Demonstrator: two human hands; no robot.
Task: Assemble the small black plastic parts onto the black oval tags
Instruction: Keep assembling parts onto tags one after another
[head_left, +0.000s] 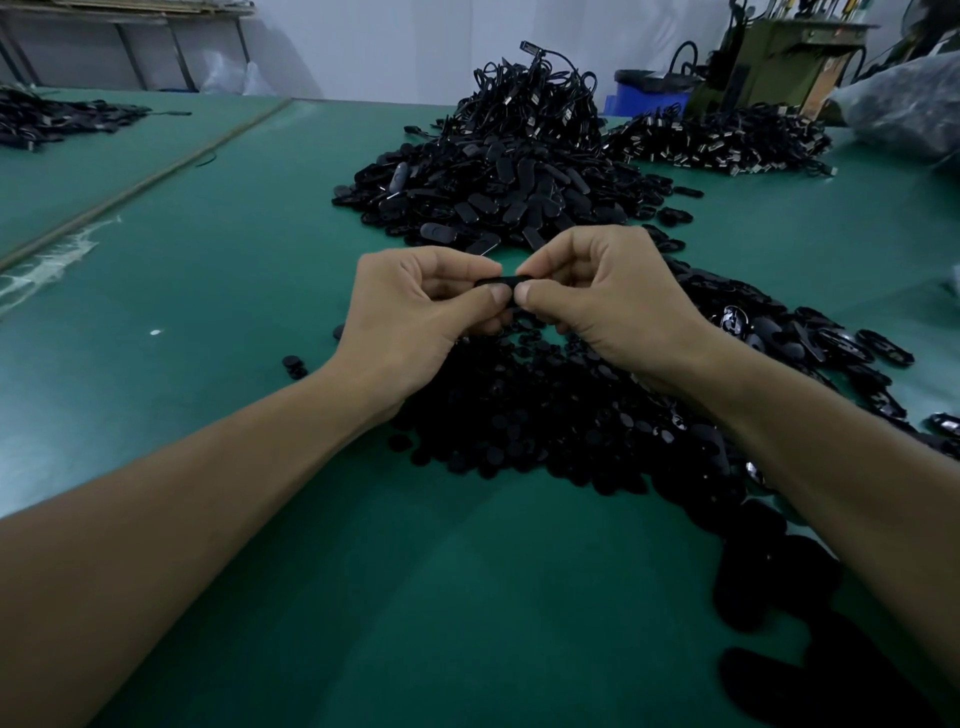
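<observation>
My left hand (415, 306) and my right hand (602, 296) meet at the middle of the view, a little above the table. Between their thumbs and forefingers they pinch one black oval tag (503, 282), each hand on one end; most of the tag is hidden by the fingertips. I cannot tell whether a small part sits on it. Under the hands lies a pile of small black plastic parts (545, 421). A heap of black oval tags (498, 192) lies just beyond the hands.
The table has a green mat (234, 291). A tangle of black cords (530, 98) tops the far heap, and another cord pile (722, 140) lies at the back right. Glossy black pieces (810, 332) spread to the right. A further black pile (57, 119) sits far left.
</observation>
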